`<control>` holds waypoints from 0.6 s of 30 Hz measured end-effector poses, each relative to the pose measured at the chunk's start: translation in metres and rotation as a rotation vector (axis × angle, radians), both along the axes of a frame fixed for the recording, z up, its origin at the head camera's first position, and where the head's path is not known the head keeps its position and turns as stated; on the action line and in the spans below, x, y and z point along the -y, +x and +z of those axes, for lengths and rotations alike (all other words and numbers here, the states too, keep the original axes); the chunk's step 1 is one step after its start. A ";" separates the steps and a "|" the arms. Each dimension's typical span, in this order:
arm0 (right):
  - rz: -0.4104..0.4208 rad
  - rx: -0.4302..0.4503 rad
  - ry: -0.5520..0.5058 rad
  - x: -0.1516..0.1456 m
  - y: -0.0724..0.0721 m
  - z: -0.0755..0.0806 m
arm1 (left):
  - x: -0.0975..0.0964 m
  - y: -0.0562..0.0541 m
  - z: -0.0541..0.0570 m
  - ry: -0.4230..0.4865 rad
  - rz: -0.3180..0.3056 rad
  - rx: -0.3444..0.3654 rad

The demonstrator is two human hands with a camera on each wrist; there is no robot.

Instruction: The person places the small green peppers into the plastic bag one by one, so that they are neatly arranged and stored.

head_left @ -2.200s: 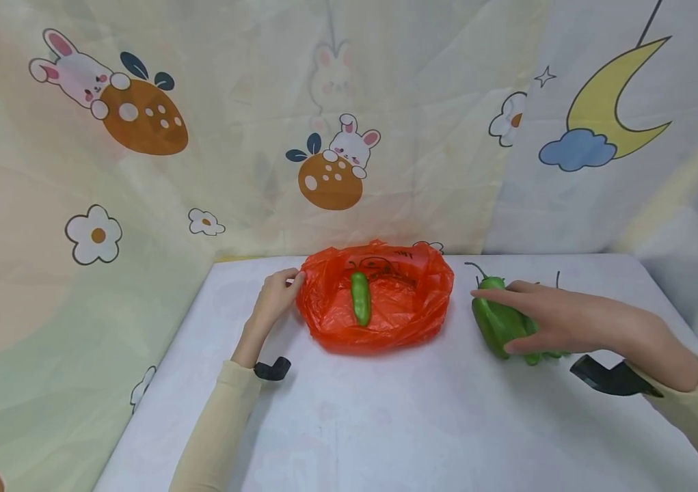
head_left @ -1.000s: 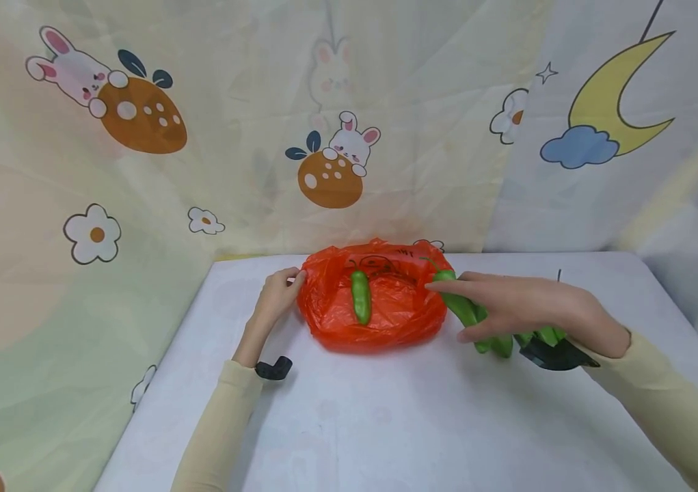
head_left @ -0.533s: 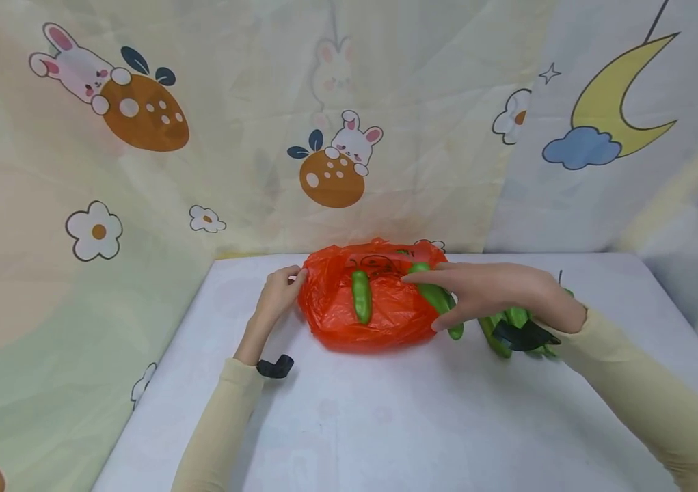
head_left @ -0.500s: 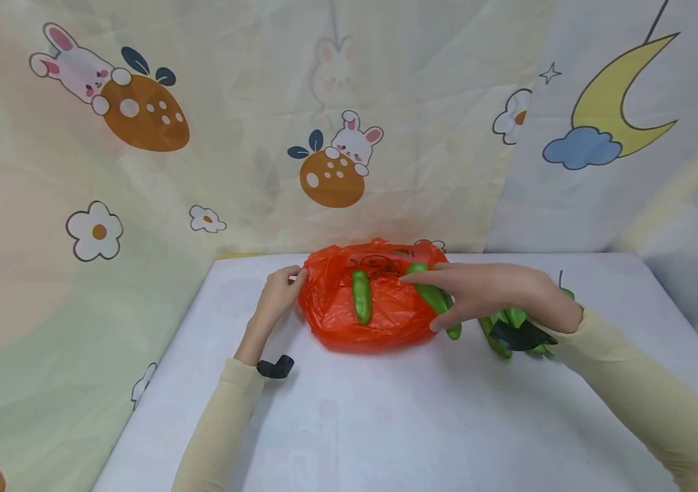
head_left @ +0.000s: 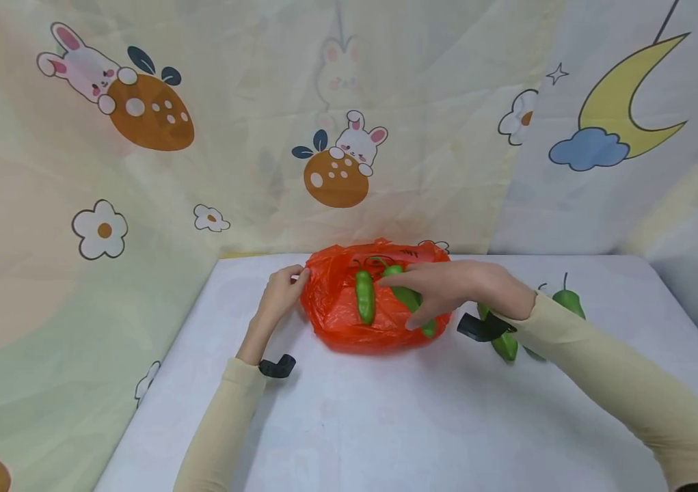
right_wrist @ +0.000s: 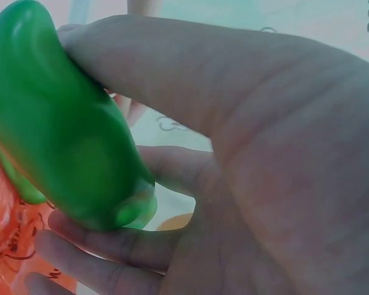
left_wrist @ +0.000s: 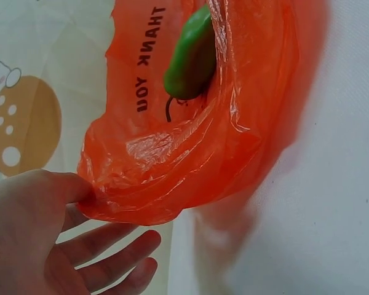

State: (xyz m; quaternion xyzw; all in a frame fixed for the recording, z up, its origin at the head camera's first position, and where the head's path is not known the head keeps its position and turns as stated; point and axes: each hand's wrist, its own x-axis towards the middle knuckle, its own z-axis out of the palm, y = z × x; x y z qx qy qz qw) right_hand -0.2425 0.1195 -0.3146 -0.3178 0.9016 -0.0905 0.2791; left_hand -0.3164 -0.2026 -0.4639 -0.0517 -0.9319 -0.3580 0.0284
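Observation:
A red plastic bag [head_left: 336, 328] lies with its mouth spread at the back of the table. My left hand [head_left: 279, 292] pinches its left rim; in the left wrist view, thumb and forefinger hold the plastic while the other fingers [left_wrist: 120, 252] trail loosely below. One green pepper [head_left: 364, 297] lies inside, stem toward the back. Over the bag's right half, my right hand [head_left: 447, 285] grips a second green pepper [head_left: 407, 295] between thumb and fingers. Close up in the right wrist view, this held pepper [right_wrist: 67, 123] is large and glossy.
Several more green peppers [head_left: 567, 301] lie on the table to the right, partly hidden behind my right forearm. A patterned cloth [head_left: 250, 137] with rabbits and flowers hangs behind the white table [head_left: 349, 424].
My right hand has picked up a pepper from the pile and carried it left over the bag. The left hand stays at the bag's rim.

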 end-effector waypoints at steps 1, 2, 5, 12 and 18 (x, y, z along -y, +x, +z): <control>0.005 0.002 0.005 0.001 -0.003 -0.001 | 0.000 0.000 0.000 -0.001 0.000 -0.002; 0.007 0.005 0.014 0.003 -0.005 -0.003 | 0.000 0.000 0.000 -0.003 0.000 -0.003; 0.004 0.012 0.046 0.011 -0.013 -0.008 | 0.000 -0.001 0.000 -0.006 0.000 0.001; -0.019 0.037 0.113 0.033 -0.026 -0.025 | 0.001 -0.001 -0.002 -0.003 -0.008 -0.012; -0.086 0.066 0.141 0.042 -0.038 -0.042 | -0.002 -0.002 -0.004 0.010 -0.016 -0.009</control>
